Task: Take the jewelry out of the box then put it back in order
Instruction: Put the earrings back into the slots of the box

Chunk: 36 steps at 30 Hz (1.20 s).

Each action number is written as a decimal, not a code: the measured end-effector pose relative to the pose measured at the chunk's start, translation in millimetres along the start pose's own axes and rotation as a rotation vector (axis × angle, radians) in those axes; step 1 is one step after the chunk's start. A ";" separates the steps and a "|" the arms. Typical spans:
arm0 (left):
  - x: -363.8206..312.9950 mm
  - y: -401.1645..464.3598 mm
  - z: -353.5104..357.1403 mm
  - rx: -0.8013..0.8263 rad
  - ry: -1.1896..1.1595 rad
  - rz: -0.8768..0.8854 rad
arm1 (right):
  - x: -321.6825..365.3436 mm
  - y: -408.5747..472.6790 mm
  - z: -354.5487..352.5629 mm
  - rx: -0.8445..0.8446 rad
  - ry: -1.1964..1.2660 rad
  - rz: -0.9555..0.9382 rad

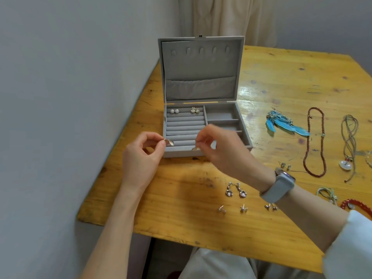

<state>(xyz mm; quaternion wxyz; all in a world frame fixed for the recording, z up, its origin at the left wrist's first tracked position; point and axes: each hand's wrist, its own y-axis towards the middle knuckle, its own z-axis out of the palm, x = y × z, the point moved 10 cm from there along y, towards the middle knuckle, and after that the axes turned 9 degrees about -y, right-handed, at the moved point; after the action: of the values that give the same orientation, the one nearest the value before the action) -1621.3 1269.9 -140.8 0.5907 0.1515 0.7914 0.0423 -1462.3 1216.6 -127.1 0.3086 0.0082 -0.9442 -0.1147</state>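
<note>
Your right hand [218, 146] is motion-blurred and hides the box's [246, 140] near compartments. The small piece [194, 149] under its fingertips is unreadable. Right of it, bracelets [354, 204] run off-frame.

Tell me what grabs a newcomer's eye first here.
The open grey jewelry box at the table's far left, lid upright, with the left hand and right hand each pinching a small metal piece over its front ring rolls. Next, the blue feather earrings lying on the wooden table to the box's right.
</note>
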 end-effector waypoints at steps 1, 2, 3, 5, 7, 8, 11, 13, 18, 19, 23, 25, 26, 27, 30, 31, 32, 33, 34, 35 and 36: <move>4.6 4.2 -4.0 -0.032 0.001 -0.006 | 4.5 0.9 14.1 0.133 0.037 -0.011; 9.5 7.8 -7.1 -0.056 0.010 -0.012 | 9.4 -0.6 28.9 0.272 0.081 -0.022; 14.5 11.4 -9.0 -0.071 0.022 -0.020 | 13.6 -2.7 40.7 0.375 0.107 -0.034; 23.5 16.8 -11.6 -0.091 0.033 -0.030 | 16.1 0.4 50.4 0.418 0.077 -0.058; 32.1 19.1 -13.7 -0.110 0.018 -0.040 | 13.2 12.7 49.3 0.348 0.047 -0.050; 35.9 19.1 -14.8 -0.123 0.008 -0.050 | 11.0 19.6 47.8 0.309 0.051 -0.034; 41.3 17.6 -20.1 -0.180 -0.016 -0.052 | 2.7 39.6 47.4 0.237 0.077 0.039; 40.9 16.7 -21.2 -0.196 -0.023 -0.038 | -2.5 49.7 51.4 0.231 0.061 0.078; 39.6 16.3 -19.1 -0.178 -0.015 -0.011 | -9.0 64.7 58.2 0.197 -0.028 0.126; 39.9 16.4 -19.0 -0.176 -0.016 -0.010 | -10.1 66.0 59.5 0.191 -0.030 0.138; 38.1 17.6 -16.7 -0.158 -0.006 0.002 | -15.6 71.1 65.1 0.188 -0.035 0.195; 37.7 17.8 -16.1 -0.152 -0.010 0.000 | -18.2 72.9 68.2 0.202 -0.017 0.230; 37.7 17.7 -15.9 -0.149 -0.012 -0.001 | -19.4 73.5 69.9 0.214 -0.013 0.249; 37.7 17.5 -15.7 -0.146 -0.013 -0.001 | -20.5 73.9 71.5 0.229 -0.013 0.267; 37.9 17.2 -14.7 -0.135 -0.011 -0.003 | -22.6 74.8 74.3 0.269 -0.003 0.313; 38.0 17.3 -14.5 -0.133 -0.009 -0.005 | -22.3 75.2 74.3 0.274 -0.001 0.320; 38.3 17.5 -14.3 -0.132 -0.009 -0.006 | -21.8 75.7 74.1 0.274 -0.004 0.324; 38.4 17.7 -14.2 -0.132 -0.009 -0.007 | -21.8 75.8 73.6 0.269 -0.013 0.327; 38.6 17.8 -14.2 -0.132 -0.011 -0.007 | -21.9 75.8 73.1 0.264 -0.021 0.332; 38.6 17.8 -14.2 -0.133 -0.013 -0.008 | -22.3 75.4 72.6 0.260 -0.021 0.338; 38.9 17.7 -14.2 -0.133 -0.016 -0.009 | -23.3 75.1 72.5 0.257 -0.008 0.346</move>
<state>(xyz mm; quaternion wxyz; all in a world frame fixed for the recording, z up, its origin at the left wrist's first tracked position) -1641.3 1299.6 -168.1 0.6058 0.1086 0.7829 0.0911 -1481.7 1307.1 -180.8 0.3165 -0.1152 -0.9396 0.0614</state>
